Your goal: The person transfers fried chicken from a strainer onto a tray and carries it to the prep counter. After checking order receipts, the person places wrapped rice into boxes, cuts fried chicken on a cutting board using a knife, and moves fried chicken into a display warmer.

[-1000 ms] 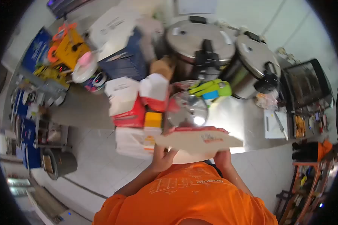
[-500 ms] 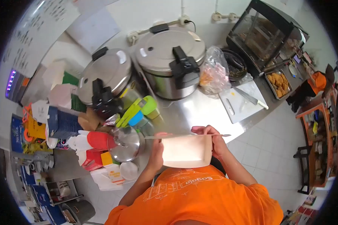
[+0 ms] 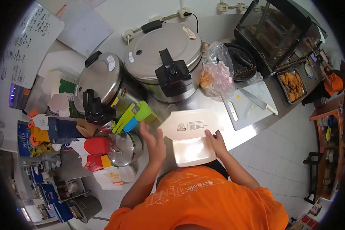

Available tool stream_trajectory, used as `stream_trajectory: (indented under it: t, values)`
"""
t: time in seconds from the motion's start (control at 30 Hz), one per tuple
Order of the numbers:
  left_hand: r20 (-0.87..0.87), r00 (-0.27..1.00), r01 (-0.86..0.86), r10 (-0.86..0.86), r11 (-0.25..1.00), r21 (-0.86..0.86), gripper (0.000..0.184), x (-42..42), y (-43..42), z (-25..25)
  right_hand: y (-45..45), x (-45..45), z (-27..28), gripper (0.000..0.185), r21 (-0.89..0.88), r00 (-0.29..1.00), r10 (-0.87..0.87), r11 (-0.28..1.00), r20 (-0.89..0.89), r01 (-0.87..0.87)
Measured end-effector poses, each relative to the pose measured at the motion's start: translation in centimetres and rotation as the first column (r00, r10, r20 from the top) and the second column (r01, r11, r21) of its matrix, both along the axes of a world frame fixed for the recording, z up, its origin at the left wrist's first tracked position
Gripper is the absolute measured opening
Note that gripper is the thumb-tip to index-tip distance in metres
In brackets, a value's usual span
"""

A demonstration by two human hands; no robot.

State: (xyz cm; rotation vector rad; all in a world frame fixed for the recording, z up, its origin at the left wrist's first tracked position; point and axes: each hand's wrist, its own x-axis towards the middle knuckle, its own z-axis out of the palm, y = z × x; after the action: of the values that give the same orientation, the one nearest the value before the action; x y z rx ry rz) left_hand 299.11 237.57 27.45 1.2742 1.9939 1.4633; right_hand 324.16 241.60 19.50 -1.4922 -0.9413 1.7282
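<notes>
My right hand (image 3: 217,144) grips the right side of a pale paper takeaway box (image 3: 194,153), thumb over the edge by the fold. The box stands open close to my orange shirt, and I see nothing inside it. Its lid (image 3: 193,125) is tipped back away from me and bears a dark printed logo, small text and a square code. To the left of the box, my left hand (image 3: 154,144) is raised with fingers spread, holding nothing. Just beyond that hand are a lime-green scoop (image 3: 143,111) and a steel pot with a glass lid (image 3: 125,147).
Two large rice cookers (image 3: 163,53) line the wall. On the right are a cutting board (image 3: 253,109) with a knife (image 3: 258,101), a plastic bag (image 3: 217,73), a tray of fried chicken (image 3: 292,85) and a display case (image 3: 276,34). Another person (image 3: 331,85) stands far right.
My left hand has let go of the box and moved left, fingers opening. The lid, seen edge-on before, has swung back and shows its print. My right hand still holds the box.
</notes>
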Motion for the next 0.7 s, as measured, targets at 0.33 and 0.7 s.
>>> stream_trajectory:
  t: [0.33,0.7]
  values:
    - [0.191,0.945,0.211,-0.265,0.942,0.262,0.088,-0.7,20.1,8.4,2.9,2.3,-8.2,0.084,0.239,0.833,-0.136,0.971,0.536,0.005]
    - [0.076,0.922,0.335,-0.380,0.880,0.338,0.124,-3.6,25.5,24.0,22.6,-2.9,16.0,0.024,0.826,0.986,0.020,0.543,0.166,-0.150]
